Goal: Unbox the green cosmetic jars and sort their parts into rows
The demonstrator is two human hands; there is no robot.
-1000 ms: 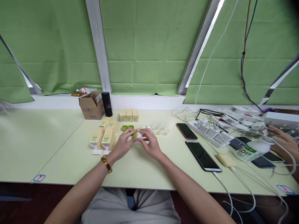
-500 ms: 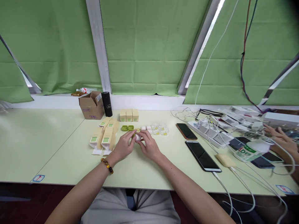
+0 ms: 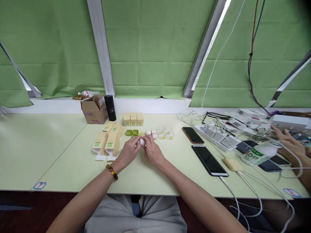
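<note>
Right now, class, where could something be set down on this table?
Bare tabletop lies left of the cream cartons and cardboard box, and between the right hand and the white-edged phone. Crowded: just beyond that hand, by the clear tray, and around the chargers and bottle farther right.

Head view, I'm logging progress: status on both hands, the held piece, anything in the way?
Left hand, right hand: together, closed on small white piece. Piece partly covered. Green containers, clear tray just beyond; neither blocking.

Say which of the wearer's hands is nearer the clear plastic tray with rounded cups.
Right. The right hand is left of the tray, on its near side; the left hand is farther left.
</note>
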